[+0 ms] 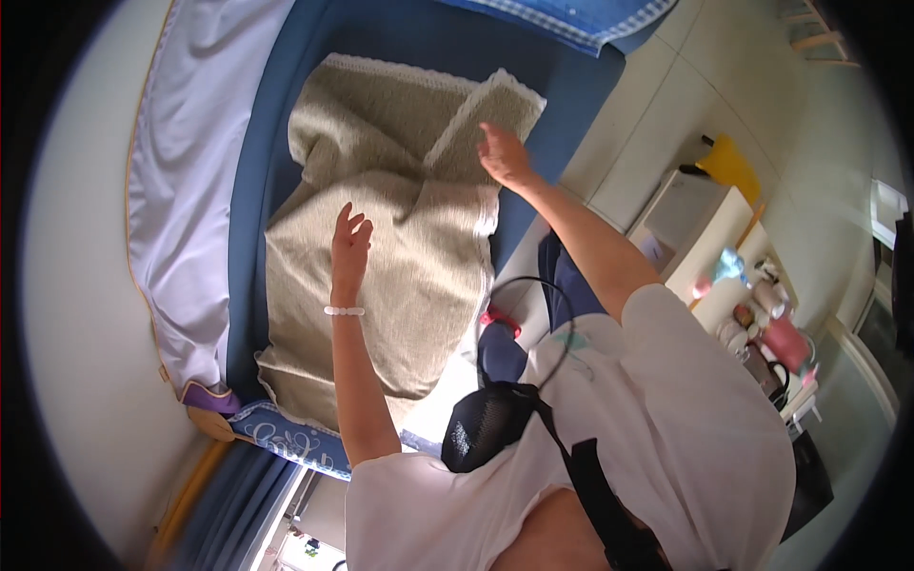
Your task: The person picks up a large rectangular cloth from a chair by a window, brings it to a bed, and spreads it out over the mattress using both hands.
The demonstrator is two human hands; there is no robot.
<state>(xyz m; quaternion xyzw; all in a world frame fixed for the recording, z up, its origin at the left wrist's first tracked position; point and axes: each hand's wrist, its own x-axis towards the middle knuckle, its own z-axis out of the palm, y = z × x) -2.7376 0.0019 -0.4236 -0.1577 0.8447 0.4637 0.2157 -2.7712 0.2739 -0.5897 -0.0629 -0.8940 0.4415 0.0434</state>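
A beige woven cloth [400, 300] with a white lace edge lies rumpled over a blue sofa seat [571, 93]. Its far right corner is folded back, so the lace runs diagonally there. My left hand [350, 250], with a pale bead bracelet [344, 311] at the wrist, is over the middle of the cloth, fingers apart and holding nothing. Near the folded corner is my right hand [505, 158], its index finger extended and the others bent. No cloth is seen pinched in it; whether it touches the fabric is unclear.
Lavender satin fabric [193, 200] covers the sofa back along the wall. A blue checked-edge cover [557, 18] lies at the far end, another [293, 442] at the near end. To the right, a low cabinet [685, 221] stands on the tiled floor, with several small items on top.
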